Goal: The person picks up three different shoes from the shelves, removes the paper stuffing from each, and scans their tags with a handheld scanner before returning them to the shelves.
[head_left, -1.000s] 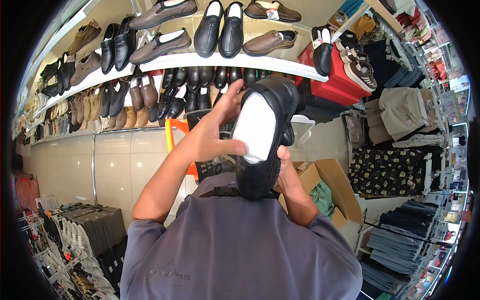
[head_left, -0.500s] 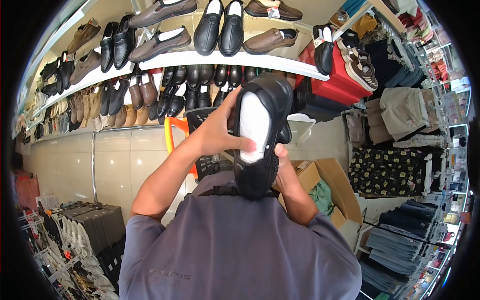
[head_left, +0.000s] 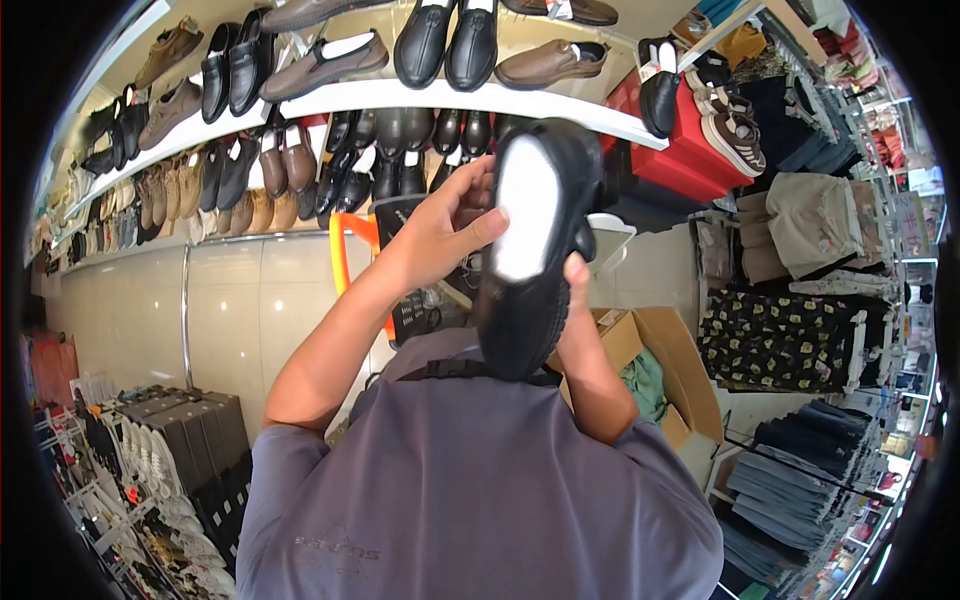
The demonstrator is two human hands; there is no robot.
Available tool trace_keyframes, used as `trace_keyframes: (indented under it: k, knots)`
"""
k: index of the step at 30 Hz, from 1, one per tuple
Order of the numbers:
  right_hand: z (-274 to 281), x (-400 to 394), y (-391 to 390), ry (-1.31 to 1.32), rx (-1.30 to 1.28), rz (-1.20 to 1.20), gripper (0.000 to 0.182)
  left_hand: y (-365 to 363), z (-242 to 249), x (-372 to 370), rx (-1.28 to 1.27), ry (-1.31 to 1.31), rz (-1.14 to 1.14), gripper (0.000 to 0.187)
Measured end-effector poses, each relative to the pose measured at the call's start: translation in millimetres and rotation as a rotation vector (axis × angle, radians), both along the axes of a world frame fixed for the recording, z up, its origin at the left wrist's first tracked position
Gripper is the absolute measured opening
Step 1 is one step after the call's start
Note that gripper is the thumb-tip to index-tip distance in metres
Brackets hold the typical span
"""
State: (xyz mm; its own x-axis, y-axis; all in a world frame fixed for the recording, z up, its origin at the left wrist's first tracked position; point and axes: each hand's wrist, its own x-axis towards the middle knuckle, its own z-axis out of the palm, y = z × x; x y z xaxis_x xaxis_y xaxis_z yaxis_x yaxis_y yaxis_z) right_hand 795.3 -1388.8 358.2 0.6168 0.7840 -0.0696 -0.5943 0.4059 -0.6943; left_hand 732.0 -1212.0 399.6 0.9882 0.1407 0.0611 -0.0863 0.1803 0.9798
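Observation:
A black slip-on shoe (head_left: pixel 520 325) with white stuffing (head_left: pixel 527 215) in its opening is held up before my chest, heel end toward me. My right hand (head_left: pixel 574 295) grips it from the right side, thumb up along the edge. Part of another black shoe (head_left: pixel 586 238) shows just behind it on the right. My left hand (head_left: pixel 452 225) is at the shoe's left side, fingers apart and loosely bent, its thumb tip right at the opening's edge.
White shelves (head_left: pixel 440 97) of black and brown shoes stretch across in front. Below stands a black cart with an orange handle (head_left: pixel 345 250). An opened cardboard box (head_left: pixel 680 365) with green material lies right. Clothes racks (head_left: pixel 775 340) line the right; shoe boxes (head_left: pixel 190 435) stand lower left.
My left thumb has come off the white stuffing and the left hand has loosened from the shoe. The shoe has shifted slightly right and up in my right hand.

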Motion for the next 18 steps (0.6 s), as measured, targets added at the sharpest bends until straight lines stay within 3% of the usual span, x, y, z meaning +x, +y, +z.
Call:
trace_keyframes:
  k: [3,5,8,11,18]
  knots:
    - [-1,5,-14,-0.015,-0.074,-0.159,0.093,3,-11,-7,0.187,-0.043,-0.035,0.058]
    - [-22,25,-26,-0.137,-0.036,-0.124,0.091,-3,-6,-10,0.215,-0.057,0.002,0.056]
    - [-35,30,-34,-0.141,-0.110,-0.159,0.089,-12,-9,-5,0.664,-0.382,0.024,0.045]
    - [-39,24,-34,-0.083,-0.143,-0.184,0.087,-14,-12,-4,0.649,-0.235,-0.091,0.040]
    - [-59,16,-32,0.178,-0.177,-0.056,0.075,-16,-41,-1,0.765,-0.242,-0.065,0.044]
